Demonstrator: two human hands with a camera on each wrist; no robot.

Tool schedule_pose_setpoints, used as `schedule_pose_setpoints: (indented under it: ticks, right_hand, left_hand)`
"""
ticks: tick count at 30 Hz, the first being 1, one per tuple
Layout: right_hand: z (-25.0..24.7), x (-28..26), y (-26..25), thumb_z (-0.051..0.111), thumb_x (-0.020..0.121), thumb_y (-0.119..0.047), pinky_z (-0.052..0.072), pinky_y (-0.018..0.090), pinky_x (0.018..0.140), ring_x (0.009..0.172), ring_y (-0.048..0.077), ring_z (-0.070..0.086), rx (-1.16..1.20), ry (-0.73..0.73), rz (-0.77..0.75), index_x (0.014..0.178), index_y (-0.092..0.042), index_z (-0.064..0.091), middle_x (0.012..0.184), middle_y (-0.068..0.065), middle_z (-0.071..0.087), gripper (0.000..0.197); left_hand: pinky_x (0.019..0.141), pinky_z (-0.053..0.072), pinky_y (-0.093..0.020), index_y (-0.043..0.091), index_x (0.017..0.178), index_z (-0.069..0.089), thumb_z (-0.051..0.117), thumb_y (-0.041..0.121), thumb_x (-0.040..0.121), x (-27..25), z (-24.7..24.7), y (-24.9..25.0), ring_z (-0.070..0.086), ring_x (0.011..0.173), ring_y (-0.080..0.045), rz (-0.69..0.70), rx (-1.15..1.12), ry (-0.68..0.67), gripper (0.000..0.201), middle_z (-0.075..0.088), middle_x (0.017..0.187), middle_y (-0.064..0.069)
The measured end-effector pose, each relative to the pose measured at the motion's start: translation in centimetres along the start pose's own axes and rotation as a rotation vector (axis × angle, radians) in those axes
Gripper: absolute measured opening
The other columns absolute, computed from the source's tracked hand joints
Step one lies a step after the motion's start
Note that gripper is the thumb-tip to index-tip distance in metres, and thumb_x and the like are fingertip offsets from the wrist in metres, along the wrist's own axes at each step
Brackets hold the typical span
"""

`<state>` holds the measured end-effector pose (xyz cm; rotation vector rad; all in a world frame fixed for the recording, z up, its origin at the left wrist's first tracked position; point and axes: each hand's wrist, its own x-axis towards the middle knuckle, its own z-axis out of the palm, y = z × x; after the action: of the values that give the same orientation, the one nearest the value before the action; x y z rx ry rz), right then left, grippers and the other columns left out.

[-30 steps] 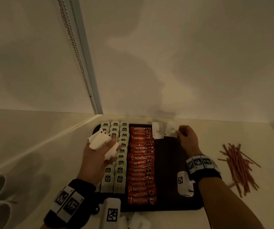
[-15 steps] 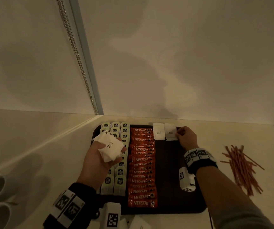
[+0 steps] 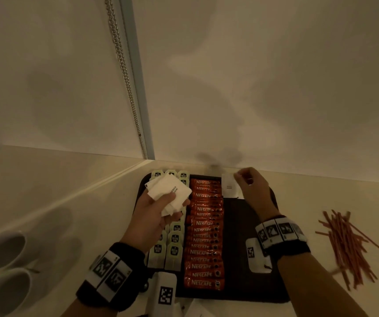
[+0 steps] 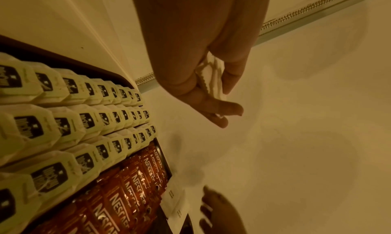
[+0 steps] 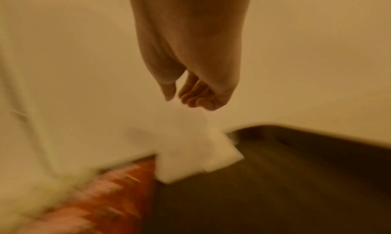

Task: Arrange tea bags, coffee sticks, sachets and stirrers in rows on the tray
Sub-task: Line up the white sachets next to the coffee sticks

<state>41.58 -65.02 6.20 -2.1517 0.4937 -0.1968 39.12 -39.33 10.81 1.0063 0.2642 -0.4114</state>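
Note:
A dark tray [image 3: 241, 225] holds three rows of green tea bags [image 3: 174, 248] on its left and a column of orange coffee sticks [image 3: 203, 248] beside them. Two white sachets [image 3: 228, 186] lie side by side at the tray's far edge, right of the sticks. My right hand [image 3: 250, 186] hovers just above the right one, partly hiding it. Its fingers are loosely curled and hold nothing [image 5: 180, 100]. My left hand [image 3: 158, 207] is raised over the tea bags and grips a small stack of white sachets [image 3: 170, 191], thumb on top. The same stack [image 4: 211, 75] shows in the left wrist view.
A loose pile of brown stirrers [image 3: 346, 243] lies on the counter right of the tray. Two white cups [image 3: 3, 248] stand at the near left. A wall and a hanging bead chain [image 3: 124, 76] rise behind the tray. More white sachets [image 3: 197, 311] lie at the near edge.
My right hand laid the second sachet next to the first and lifted off it. My left hand gathered its stack and shifted slightly toward the tray's far end.

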Motion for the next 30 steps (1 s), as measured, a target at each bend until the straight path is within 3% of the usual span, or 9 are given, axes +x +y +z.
schedule_pose_setpoints:
  ticks: [2,5,8,11,13,16,20,25,30]
  right_hand:
    - [0.6,-2.4,-3.9,0.057,0.091,-0.028,0.046,0.012,0.066,0.08,-0.002,0.06,0.15,-0.227,-0.084,0.096,-0.018,0.062,0.09,-0.008,0.065,0.012]
    - [1.5,-5.3,-7.5,0.06,0.088,-0.033,0.054,0.022,0.076,0.088,0.007,0.065,0.277,-0.432,-0.163,0.1,-0.022,0.065,0.095,-0.005,0.068,0.017]
    - [2.1,-6.7,-8.8,0.065,0.085,-0.025,0.055,0.031,0.081,0.089,0.015,0.067,0.319,-0.455,-0.179,0.101,-0.018,0.066,0.095,-0.001,0.07,0.017]
    - [2.2,-7.1,-9.2,0.062,0.088,-0.016,0.056,0.03,0.078,0.09,0.017,0.066,0.309,-0.469,-0.171,0.101,-0.016,0.064,0.098,0.002,0.068,0.013]
    - [1.7,-7.1,-9.6,0.056,0.09,-0.008,0.057,0.031,0.074,0.089,0.021,0.065,0.315,-0.489,-0.162,0.104,-0.016,0.063,0.102,0.005,0.066,0.017]
    - [0.6,-6.7,-10.1,0.057,0.084,-0.002,0.053,0.021,0.067,0.081,0.009,0.061,0.213,-0.47,-0.262,0.104,-0.024,0.062,0.095,0.0,0.064,0.03]
    - [-0.4,-6.4,-11.0,0.063,0.08,-0.002,0.055,0.024,0.064,0.074,0.014,0.065,0.19,-0.463,-0.302,0.106,-0.027,0.058,0.085,0.001,0.069,0.036]
    - [0.2,-6.3,-10.6,0.07,0.081,-0.017,0.056,0.026,0.079,0.089,0.009,0.067,0.341,-0.355,-0.211,0.114,-0.023,0.057,0.097,-0.003,0.07,0.036]
    - [1.0,-7.4,-9.3,0.068,0.083,-0.016,0.056,0.027,0.07,0.079,0.019,0.069,0.439,-0.366,-0.121,0.088,-0.017,0.064,0.087,0.001,0.071,0.006]
  left_hand:
    - [0.042,0.049,-0.023,0.027,0.115,0.058,0.057,0.002,0.09,0.1,0.3,0.1,0.071,0.083,-0.03,0.029,0.043,0.006,0.036,0.074,0.099,-0.006]
    - [0.039,0.042,-0.023,0.027,0.117,0.058,0.062,0.005,0.087,0.3,0.5,0.0,0.071,0.08,-0.029,0.066,0.136,0.023,0.038,0.073,0.1,-0.005]
    - [0.048,0.041,-0.027,0.023,0.118,0.061,0.073,0.011,0.08,0.3,0.5,0.0,0.068,0.078,-0.03,0.124,0.203,0.024,0.042,0.071,0.105,-0.01]
    - [0.042,0.04,-0.024,0.026,0.106,0.065,0.074,0.012,0.079,0.0,0.5,0.4,0.066,0.066,-0.016,0.154,0.228,0.047,0.031,0.072,0.091,-0.002]
    - [0.04,0.042,-0.023,0.025,0.103,0.062,0.07,0.011,0.083,-0.1,0.4,0.7,0.067,0.066,-0.016,0.131,0.199,0.073,0.026,0.072,0.088,0.0]
    - [0.043,0.047,-0.025,0.02,0.11,0.059,0.07,0.014,0.083,-0.2,0.0,0.8,0.069,0.075,-0.021,0.078,0.173,0.055,0.03,0.071,0.097,-0.005]
    - [0.047,0.049,-0.025,0.023,0.106,0.059,0.072,0.009,0.078,-0.3,0.4,0.9,0.066,0.075,-0.014,0.042,0.236,-0.028,0.033,0.067,0.092,-0.001]
    - [0.049,0.049,-0.024,0.019,0.115,0.058,0.07,0.002,0.078,-0.2,1.0,0.5,0.068,0.077,-0.017,0.068,0.159,-0.003,0.042,0.07,0.099,-0.004]
    - [0.052,0.052,-0.024,0.018,0.117,0.057,0.068,0.003,0.081,-0.1,0.9,0.0,0.068,0.081,-0.02,0.076,0.087,0.051,0.04,0.069,0.104,-0.007]
